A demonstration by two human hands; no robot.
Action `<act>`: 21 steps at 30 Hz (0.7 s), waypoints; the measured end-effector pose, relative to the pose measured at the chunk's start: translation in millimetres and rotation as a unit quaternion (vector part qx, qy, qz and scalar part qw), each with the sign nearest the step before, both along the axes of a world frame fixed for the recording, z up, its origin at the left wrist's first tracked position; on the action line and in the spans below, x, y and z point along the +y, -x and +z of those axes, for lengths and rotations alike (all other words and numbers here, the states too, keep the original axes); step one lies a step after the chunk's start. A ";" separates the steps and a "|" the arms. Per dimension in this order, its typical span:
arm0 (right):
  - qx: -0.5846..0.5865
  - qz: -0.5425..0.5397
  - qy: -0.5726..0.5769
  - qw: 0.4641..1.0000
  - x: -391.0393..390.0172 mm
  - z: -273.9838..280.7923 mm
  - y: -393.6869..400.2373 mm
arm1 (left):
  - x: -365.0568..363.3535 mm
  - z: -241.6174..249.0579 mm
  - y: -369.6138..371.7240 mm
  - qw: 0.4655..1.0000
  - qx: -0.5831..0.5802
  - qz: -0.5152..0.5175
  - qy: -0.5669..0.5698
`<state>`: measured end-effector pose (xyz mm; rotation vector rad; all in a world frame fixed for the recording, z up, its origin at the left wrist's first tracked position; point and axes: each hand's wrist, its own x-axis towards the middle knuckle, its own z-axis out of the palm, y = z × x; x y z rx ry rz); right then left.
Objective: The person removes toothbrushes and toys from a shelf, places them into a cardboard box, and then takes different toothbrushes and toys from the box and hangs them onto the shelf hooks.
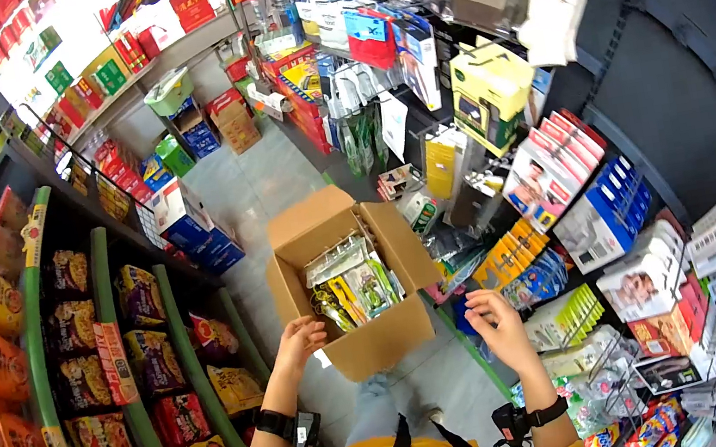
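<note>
An open cardboard box point(377, 344) stands in the aisle in front of me, its flaps folded outward. Inside lie several flat plastic-wrapped packs point(353, 288), some yellow, some green and clear. My left hand point(301, 337) hovers by the box's near left corner, fingers loosely curved and apart, holding nothing. To the right of the box, my right hand point(491, 311) is raised beside the hanging goods, its fingers bent but apart and its palm bare. A wrist strap with a small black device shows on each forearm.
Shelves of bagged instant noodles point(153, 361) line the left side. On the right, a dark wall rack carries yellow packs point(513, 257), blue boxes point(604, 212) and white socks point(555, 5). Stacked cartons point(190, 227) stand on the grey tiled floor point(260, 169) farther ahead.
</note>
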<state>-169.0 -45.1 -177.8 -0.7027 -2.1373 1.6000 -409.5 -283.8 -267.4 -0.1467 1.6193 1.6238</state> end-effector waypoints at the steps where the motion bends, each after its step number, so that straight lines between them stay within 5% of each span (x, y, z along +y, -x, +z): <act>1: -0.016 -0.003 -0.015 1.000 3.8 -3.5 12.8 | 3.8 -16.9 13.7 1.000 -0.009 0.001 -0.001; 6: -0.174 0.009 -0.015 0.985 32.6 -69.0 67.3 | 46.8 -112.5 85.3 0.995 -0.090 -0.034 0.024; 7: -0.172 0.018 -0.011 0.985 35.9 -72.8 81.1 | 53.4 -136.6 103.5 0.982 -0.139 -0.113 -0.057; 8: -0.172 0.027 0.001 0.985 35.2 -75.0 92.3 | 60.1 -161.7 104.6 0.989 -0.120 -0.083 0.006; 11: -0.181 -0.002 0.018 0.983 38.2 -75.0 118.2 | 92.6 -116.0 105.3 0.987 -0.044 -0.136 0.079; 18: -0.185 -0.061 0.030 0.980 33.5 -87.9 112.6 | 96.7 -168.8 107.4 0.925 -0.054 -0.357 0.115; 21: -0.207 -0.076 0.031 0.975 23.5 -87.3 103.0 | 74.6 -174.9 97.0 0.825 0.153 -0.532 0.115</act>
